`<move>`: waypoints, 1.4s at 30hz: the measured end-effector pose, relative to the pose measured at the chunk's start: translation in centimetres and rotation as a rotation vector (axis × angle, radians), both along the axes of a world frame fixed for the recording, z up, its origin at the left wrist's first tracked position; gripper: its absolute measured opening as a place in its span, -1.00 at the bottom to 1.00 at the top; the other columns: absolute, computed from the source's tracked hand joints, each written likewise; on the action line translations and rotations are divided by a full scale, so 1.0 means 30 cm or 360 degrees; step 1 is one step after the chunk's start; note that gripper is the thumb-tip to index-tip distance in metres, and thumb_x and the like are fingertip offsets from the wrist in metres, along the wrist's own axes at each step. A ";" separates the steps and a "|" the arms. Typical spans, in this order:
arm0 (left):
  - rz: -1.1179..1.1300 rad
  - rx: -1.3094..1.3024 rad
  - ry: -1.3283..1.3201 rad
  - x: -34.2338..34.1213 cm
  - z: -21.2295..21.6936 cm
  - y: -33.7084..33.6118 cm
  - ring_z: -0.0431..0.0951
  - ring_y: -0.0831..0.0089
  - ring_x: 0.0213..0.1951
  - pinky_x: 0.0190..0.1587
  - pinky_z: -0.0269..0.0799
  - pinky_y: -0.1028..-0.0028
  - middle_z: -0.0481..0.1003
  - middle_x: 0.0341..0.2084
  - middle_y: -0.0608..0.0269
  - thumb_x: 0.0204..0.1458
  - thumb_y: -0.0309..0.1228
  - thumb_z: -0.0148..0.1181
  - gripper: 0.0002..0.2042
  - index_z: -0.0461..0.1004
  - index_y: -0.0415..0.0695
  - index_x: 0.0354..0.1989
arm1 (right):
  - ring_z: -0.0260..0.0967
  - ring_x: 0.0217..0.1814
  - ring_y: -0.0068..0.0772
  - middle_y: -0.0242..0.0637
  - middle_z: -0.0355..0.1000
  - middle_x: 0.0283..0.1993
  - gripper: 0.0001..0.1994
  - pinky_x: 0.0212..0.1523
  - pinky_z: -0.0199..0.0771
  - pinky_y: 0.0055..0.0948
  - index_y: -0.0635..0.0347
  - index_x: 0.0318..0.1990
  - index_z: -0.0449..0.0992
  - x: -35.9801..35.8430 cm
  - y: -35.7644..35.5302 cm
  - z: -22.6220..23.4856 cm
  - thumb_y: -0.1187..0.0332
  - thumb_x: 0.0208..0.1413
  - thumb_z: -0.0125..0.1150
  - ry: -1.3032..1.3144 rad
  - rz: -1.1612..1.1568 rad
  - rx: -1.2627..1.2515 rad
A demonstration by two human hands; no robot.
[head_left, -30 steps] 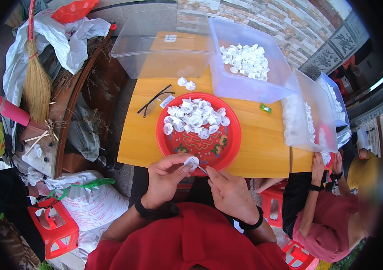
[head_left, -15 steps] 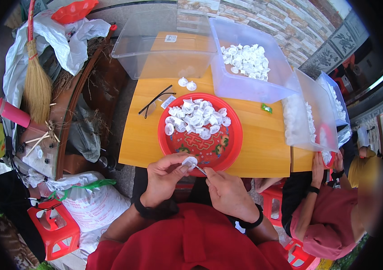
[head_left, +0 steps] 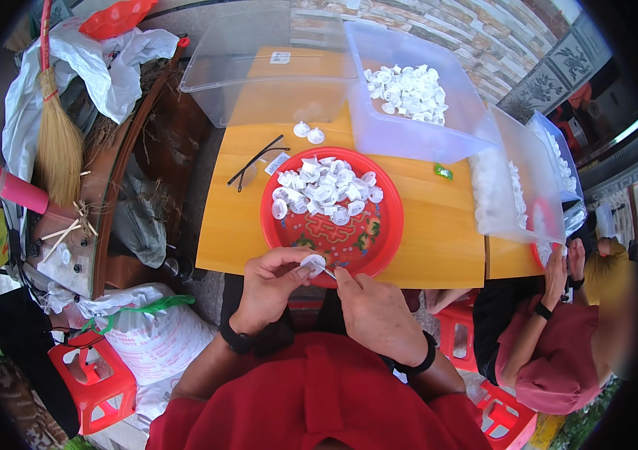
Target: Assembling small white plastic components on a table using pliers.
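Observation:
Pinched between the thumb and fingers of my left hand [head_left: 268,291] is a small round white plastic part [head_left: 312,264]. My right hand [head_left: 380,313] is closed around a thin metal tool [head_left: 329,273], whose tip meets the right side of that part; its handle is hidden in my fist. Both hands hover at the near rim of a red round tray [head_left: 396,217] with a painted pattern. A heap of similar white plastic parts [head_left: 326,189] fills the tray's far half.
Behind the tray stand a clear empty bin [head_left: 259,94] and a translucent bin [head_left: 409,146] of white parts. Glasses [head_left: 257,161] and two white pieces [head_left: 308,133] lie near it. A green packet [head_left: 443,172] lies rightward. At right, a co-worker's hands [head_left: 559,270] work over another red tray.
My hands keep nearly the same pose, with the tool tip still at the white part. The whole view has shifted slightly. The co-worker's hands have moved a little to the right.

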State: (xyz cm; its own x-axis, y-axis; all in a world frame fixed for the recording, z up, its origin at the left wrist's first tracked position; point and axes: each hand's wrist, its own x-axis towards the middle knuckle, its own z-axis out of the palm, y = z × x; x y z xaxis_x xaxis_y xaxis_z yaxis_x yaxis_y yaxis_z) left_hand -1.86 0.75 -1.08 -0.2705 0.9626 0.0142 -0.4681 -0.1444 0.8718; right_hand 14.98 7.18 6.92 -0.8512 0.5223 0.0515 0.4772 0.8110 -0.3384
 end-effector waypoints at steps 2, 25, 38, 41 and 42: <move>0.0021 0.0030 -0.0080 0.003 -0.001 0.002 0.49 0.55 -0.30 -0.29 0.44 0.60 0.49 -0.20 0.12 0.01 -0.68 0.06 -0.81 0.46 -0.28 -0.19 | 0.35 -0.57 -0.17 -0.16 0.32 -0.55 -0.66 -0.55 0.34 -0.28 0.43 -0.11 0.36 0.009 0.001 0.000 0.51 -0.11 0.03 0.0051 -0.0066 -0.0070; -0.0003 0.0024 0.0005 0.021 0.019 0.007 0.50 0.47 -0.20 -0.21 0.47 0.55 0.46 -0.14 0.10 0.02 -0.66 0.07 -0.82 0.45 -0.25 -0.19 | 0.34 -0.62 -0.30 -0.22 0.30 -0.56 -0.60 -0.62 0.32 -0.40 0.47 -0.10 0.38 0.018 0.015 0.031 0.49 -0.20 0.05 0.0027 0.0048 0.0166; 0.0143 -0.0053 0.0010 0.010 0.007 0.028 0.52 0.50 -0.28 -0.24 0.48 0.58 0.50 -0.26 0.15 0.00 -0.70 0.07 -0.78 0.44 -0.28 -0.16 | 0.39 -0.57 -0.14 -0.10 0.36 -0.56 -0.69 -0.55 0.39 -0.28 0.47 -0.16 0.37 -0.019 0.057 0.001 0.47 -0.10 0.03 -0.0017 0.0018 -0.0075; 0.0164 0.0011 -0.0098 0.004 0.027 0.037 0.52 0.50 -0.28 -0.25 0.48 0.58 0.51 -0.29 0.16 -0.02 -0.71 0.08 -0.77 0.43 -0.30 -0.15 | 0.38 -0.48 0.03 0.01 0.39 -0.48 -0.73 -0.45 0.37 -0.18 0.43 -0.12 0.36 -0.009 0.048 0.002 0.45 0.04 -0.01 0.0206 -0.0145 -0.0451; 0.0169 0.0017 -0.0132 0.007 0.035 0.037 0.52 0.50 -0.28 -0.25 0.48 0.58 0.51 -0.29 0.15 -0.02 -0.71 0.09 -0.75 0.43 -0.30 -0.13 | 0.39 -0.45 0.05 0.04 0.40 -0.45 -0.74 -0.45 0.36 -0.18 0.43 -0.11 0.36 -0.005 0.043 -0.004 0.46 0.06 -0.02 0.0341 -0.0186 -0.0569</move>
State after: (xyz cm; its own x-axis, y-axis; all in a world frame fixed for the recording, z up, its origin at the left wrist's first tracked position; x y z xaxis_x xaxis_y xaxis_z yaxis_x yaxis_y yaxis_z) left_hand -1.64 1.86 -0.05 -0.3715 0.9284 -0.0020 -0.5198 -0.2062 0.8290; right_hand 14.83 8.47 6.79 -0.7750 0.6316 0.0187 0.4475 0.5695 -0.6895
